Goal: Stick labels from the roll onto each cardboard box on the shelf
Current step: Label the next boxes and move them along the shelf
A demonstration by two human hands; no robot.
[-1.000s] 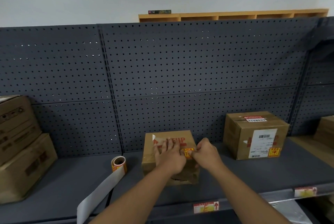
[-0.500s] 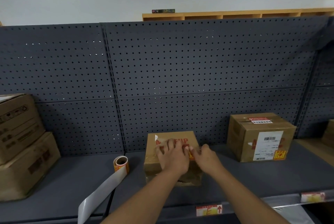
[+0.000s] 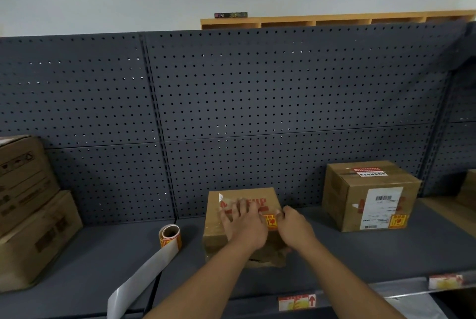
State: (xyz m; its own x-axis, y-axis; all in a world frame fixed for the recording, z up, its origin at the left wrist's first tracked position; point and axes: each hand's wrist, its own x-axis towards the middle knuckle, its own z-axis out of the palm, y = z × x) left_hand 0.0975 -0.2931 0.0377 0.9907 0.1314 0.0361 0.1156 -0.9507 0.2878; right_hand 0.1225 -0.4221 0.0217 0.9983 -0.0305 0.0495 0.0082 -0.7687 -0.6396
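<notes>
**Pressing a label onto the middle box**

I take the middle box (image 3: 242, 220) as my landmark; my left hand (image 3: 244, 226) lies flat on its front face, fingers straight and spread, which I judge steadies the carton and smooths the sticker; my right hand (image 3: 293, 226) sits just right of it, fingers curled in toward the orange label (image 3: 271, 221), though I cannot tell whether they pinch its edge or only press it; the label shows between the two hands, on the box's front face toward its right edge.

The label roll (image 3: 170, 235) stands on the shelf (image 3: 103, 262) just left of the box, its blank backing strip (image 3: 144, 275) trailing off the front lip; I judge it was parked there to keep both hands free.

Counting: one roll; one labelled box (image 3: 371, 195) to the right, its orange sticker at the lower corner; two stacked boxes (image 3: 28, 205) well to the left, where I see no orange sticker; a sliver of another carton at the far right edge; so I judge the left stack remains to do.
</notes>
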